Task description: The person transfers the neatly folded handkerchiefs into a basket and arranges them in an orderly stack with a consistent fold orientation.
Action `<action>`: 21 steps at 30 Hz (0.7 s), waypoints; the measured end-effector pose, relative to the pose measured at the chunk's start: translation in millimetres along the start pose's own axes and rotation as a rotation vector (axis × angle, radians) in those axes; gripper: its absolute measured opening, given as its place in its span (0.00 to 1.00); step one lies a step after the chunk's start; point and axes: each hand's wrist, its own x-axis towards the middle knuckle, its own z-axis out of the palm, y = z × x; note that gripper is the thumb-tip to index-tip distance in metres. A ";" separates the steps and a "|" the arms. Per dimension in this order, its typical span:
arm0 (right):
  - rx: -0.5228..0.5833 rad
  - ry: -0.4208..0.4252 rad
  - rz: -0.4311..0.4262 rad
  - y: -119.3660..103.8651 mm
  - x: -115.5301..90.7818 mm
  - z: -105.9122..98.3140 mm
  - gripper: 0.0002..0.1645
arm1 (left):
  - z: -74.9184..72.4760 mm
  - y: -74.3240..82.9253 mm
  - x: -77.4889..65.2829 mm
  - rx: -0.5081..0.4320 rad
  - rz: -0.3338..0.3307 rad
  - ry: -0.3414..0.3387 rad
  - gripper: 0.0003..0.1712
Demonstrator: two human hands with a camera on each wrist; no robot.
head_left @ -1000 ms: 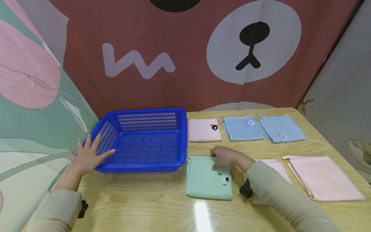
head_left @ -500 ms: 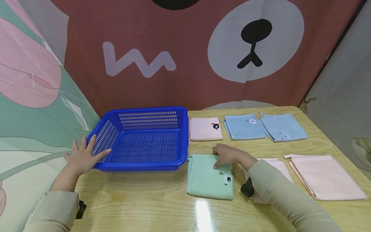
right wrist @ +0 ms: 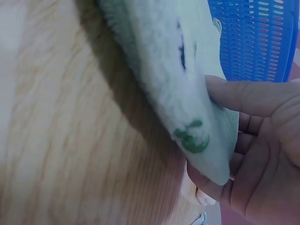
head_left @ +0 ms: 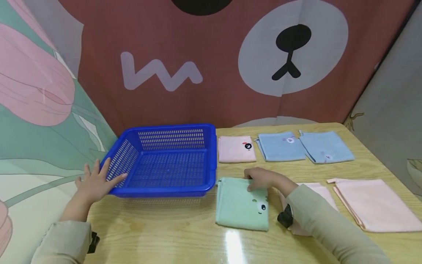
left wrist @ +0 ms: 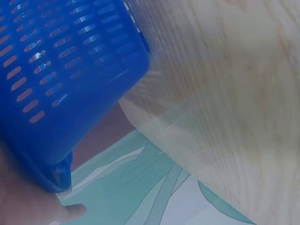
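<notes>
A folded mint-green towel (head_left: 239, 209) with an embroidered face lies on the table, right of the blue basket (head_left: 165, 191). My right hand (head_left: 262, 179) pinches its far right corner. In the right wrist view the thumb lies on top of the towel (right wrist: 159, 61) and the other fingers reach under the corner. With fingers spread, my left hand (head_left: 93, 186) rests on the basket's left rim; only part of that hand (left wrist: 28, 206) shows at the basket's edge in the left wrist view. Mesh walls surround the basket's bare bottom.
Behind the green towel lie a small pink towel (head_left: 235, 150) and two blue towels (head_left: 281, 147). A larger pink towel (head_left: 379, 207) is at the right. Another pink towel (head_left: 319, 190) is partly hidden under the right forearm. A bear-print curtain (head_left: 217, 91) hangs behind the table (head_left: 158, 234).
My left hand has slid slightly outward along the basket's left rim. My right hand stays at the green towel's corner. The head view has shifted a little.
</notes>
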 end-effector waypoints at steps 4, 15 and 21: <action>0.003 -0.003 -0.019 0.4 -1.0 0.0 0.10 | 0.0 -1.1 -0.8 -0.014 -0.003 -0.019 0.52; 0.067 0.059 -0.141 9.0 -4.3 -3.1 0.05 | 1.4 -5.8 -1.9 -0.018 0.010 -0.017 0.52; 0.110 0.069 -0.179 11.7 -6.1 -4.4 0.06 | 3.2 -6.2 -1.6 -0.011 0.024 0.008 0.52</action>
